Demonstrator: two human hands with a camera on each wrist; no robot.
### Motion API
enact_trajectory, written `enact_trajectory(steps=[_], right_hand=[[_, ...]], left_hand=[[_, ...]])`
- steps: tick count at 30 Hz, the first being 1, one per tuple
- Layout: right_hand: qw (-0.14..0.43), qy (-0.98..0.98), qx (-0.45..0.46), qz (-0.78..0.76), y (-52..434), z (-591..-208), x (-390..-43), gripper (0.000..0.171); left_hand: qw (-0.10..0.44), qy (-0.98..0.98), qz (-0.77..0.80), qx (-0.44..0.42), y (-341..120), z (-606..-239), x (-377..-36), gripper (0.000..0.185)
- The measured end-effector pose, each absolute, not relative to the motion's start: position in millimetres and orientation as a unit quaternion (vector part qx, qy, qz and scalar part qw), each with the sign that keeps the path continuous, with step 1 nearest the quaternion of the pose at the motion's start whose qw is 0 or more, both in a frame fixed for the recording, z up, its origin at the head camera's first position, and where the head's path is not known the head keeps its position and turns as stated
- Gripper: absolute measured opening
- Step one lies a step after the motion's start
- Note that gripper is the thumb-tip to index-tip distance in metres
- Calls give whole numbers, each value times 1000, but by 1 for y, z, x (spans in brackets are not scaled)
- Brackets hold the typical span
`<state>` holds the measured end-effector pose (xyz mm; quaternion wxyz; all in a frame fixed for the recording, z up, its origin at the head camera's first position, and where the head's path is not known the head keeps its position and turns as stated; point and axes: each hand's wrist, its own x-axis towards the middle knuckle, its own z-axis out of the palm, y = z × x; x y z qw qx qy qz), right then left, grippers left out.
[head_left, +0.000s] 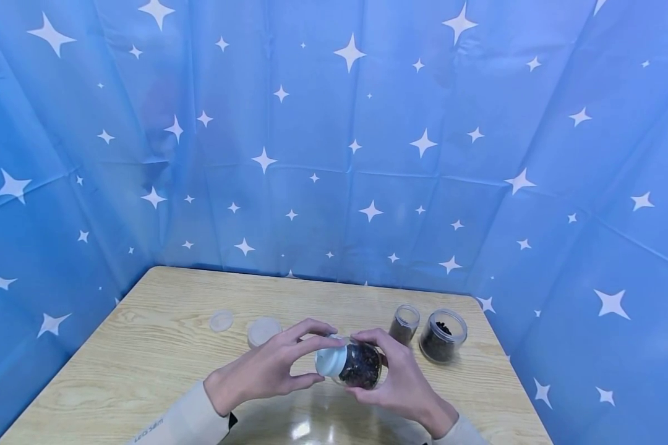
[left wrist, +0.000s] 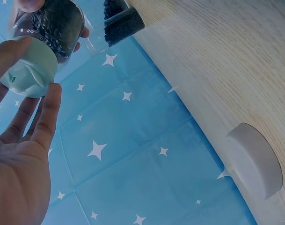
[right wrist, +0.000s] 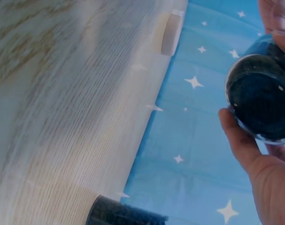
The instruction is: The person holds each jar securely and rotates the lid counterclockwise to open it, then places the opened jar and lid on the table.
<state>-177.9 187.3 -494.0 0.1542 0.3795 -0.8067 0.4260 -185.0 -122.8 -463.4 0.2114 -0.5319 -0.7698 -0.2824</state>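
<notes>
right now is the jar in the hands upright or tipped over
Tipped on its side: the clear jar of dark bits lies level above the table, pale green lid pointing to the left hand, base in the right hand.

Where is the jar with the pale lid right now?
In the head view the jar is held sideways above the table's near edge, lid toward the left hand, body in the right hand, in front of two open jars.

The jar is clear glossy plastic with a smooth matt cap; the table is pale wood-grain laminate, the backdrop sheeny creased plastic sheeting.
</notes>
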Motion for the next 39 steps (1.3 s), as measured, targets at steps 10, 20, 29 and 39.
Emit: enact_trajectory(steps=[10, 20, 29, 39], right_hand=[[166, -807, 386, 414, 187, -499, -179, 92], [168, -808, 384, 414, 186, -498, -179, 94], [170, -809, 382, 413, 186, -499, -179, 93], [178, -813, 379, 405, 183, -499, -179, 93]], left_hand=[[207, -773, -288, -526, -122, -466, -186, 79], [209, -774, -303, -515, -121, -465, -186, 76], [166, -803, -328, -470, -120, -467, -181, 70], [167, -799, -353, -457, -117, -467, -181, 71]])
